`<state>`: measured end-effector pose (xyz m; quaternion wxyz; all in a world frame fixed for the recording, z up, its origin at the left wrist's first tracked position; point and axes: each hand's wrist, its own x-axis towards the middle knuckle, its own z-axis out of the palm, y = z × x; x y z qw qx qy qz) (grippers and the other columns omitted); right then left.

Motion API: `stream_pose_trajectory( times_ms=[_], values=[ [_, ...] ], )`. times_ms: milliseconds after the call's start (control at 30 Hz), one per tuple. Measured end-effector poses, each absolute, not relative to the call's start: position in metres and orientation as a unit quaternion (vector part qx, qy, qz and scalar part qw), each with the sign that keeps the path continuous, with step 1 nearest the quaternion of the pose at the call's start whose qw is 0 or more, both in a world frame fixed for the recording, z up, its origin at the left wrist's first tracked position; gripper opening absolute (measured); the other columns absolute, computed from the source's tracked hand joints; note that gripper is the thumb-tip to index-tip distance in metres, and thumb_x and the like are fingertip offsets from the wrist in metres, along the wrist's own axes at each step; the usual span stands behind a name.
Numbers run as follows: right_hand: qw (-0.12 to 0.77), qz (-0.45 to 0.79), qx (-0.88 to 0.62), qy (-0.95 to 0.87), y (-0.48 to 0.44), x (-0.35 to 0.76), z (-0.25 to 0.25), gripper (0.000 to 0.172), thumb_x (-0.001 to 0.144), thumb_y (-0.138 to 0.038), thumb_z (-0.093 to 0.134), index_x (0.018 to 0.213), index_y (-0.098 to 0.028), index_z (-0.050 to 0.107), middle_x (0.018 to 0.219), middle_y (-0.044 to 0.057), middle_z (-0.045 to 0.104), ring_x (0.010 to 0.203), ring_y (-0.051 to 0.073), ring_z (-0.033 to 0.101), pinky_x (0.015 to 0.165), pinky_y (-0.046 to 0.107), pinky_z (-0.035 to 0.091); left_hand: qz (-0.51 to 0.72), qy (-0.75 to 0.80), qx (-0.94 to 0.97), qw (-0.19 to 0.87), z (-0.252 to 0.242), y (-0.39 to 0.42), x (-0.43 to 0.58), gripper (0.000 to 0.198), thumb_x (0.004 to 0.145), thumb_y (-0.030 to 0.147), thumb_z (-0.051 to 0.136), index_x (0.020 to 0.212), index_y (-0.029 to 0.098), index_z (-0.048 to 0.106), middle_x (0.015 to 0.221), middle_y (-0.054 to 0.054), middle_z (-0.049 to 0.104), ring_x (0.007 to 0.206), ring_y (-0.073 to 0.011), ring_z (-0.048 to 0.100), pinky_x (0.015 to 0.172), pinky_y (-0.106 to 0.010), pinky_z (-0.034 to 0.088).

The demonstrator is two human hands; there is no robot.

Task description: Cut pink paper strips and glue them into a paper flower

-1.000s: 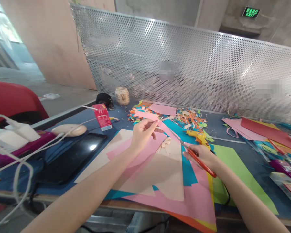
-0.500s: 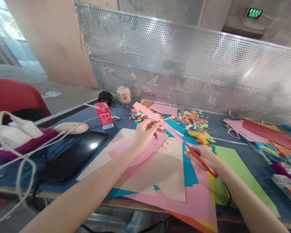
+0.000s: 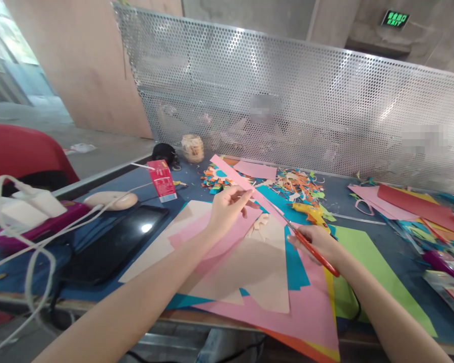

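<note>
Between the thumb and fingers of my left hand (image 3: 229,209) is a long pink paper strip (image 3: 230,173), slanting from upper left to lower right. My right hand (image 3: 318,244) is closed around the red handles of a pair of scissors (image 3: 310,250). Their blades point up and left and lie along the strip's lower right part. Under my hands are stacked paper sheets: a beige sheet (image 3: 245,272), a pink piece (image 3: 212,242) and a blue sheet (image 3: 297,262). A small pile of beige cut pieces (image 3: 259,227) sits on the beige sheet.
A yellow glue gun (image 3: 310,213) lies beyond my right hand, near paper scraps (image 3: 298,186). At left are a black tablet (image 3: 117,244), a pink drink carton (image 3: 162,180) and white cables (image 3: 34,262). A green sheet (image 3: 374,277) lies at right. A perforated metal screen (image 3: 287,96) stands behind.
The upper end of the pink strip has shifted slightly right and looks narrower. Both hands stay almost in the same place, and the scissors hardly move.
</note>
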<state>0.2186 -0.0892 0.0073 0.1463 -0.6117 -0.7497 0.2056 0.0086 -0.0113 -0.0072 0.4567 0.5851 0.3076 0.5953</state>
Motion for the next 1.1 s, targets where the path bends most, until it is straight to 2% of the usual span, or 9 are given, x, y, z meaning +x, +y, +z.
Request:
stream_pose_trajectory(
  times_ms=[367,767,1100],
  values=[
    [0.159,0.245,-0.604,-0.741,-0.0910,0.2198,0.0049,0.041,0.076,-0.057,0.046,0.059,-0.020,0.041,0.049,-0.003,0.041,0.044,0.009,0.038,0.043,0.023,0.028,0.583,0.328,0.608,0.427,-0.0071,-0.0149,0.0096,0.019,0.075,0.032,0.060,0.073,0.014,0.059,0.066,-0.003,0.062,0.058,-0.0164,0.066,0.036,-0.019,0.041],
    [0.156,0.198,-0.611,-0.751,-0.0892,0.2194,0.0059,0.043,0.078,-0.054,0.042,0.055,-0.018,0.044,0.053,0.000,0.046,0.048,0.011,0.041,0.045,0.024,0.030,0.573,0.317,0.622,0.429,-0.0057,-0.0147,0.0090,0.019,0.073,0.032,0.062,0.078,0.013,0.061,0.070,-0.006,0.067,0.057,-0.0160,0.065,0.037,-0.020,0.043],
    [0.172,0.219,-0.590,-0.758,-0.0903,0.2192,0.0057,0.038,0.079,-0.051,0.044,0.059,-0.019,0.042,0.057,0.000,0.049,0.052,0.012,0.044,0.048,0.024,0.033,0.546,0.329,0.622,0.455,-0.0033,-0.0178,0.0102,0.016,0.072,0.030,0.064,0.074,0.015,0.063,0.066,-0.005,0.068,0.054,-0.0152,0.064,0.040,-0.021,0.044]
  ],
)
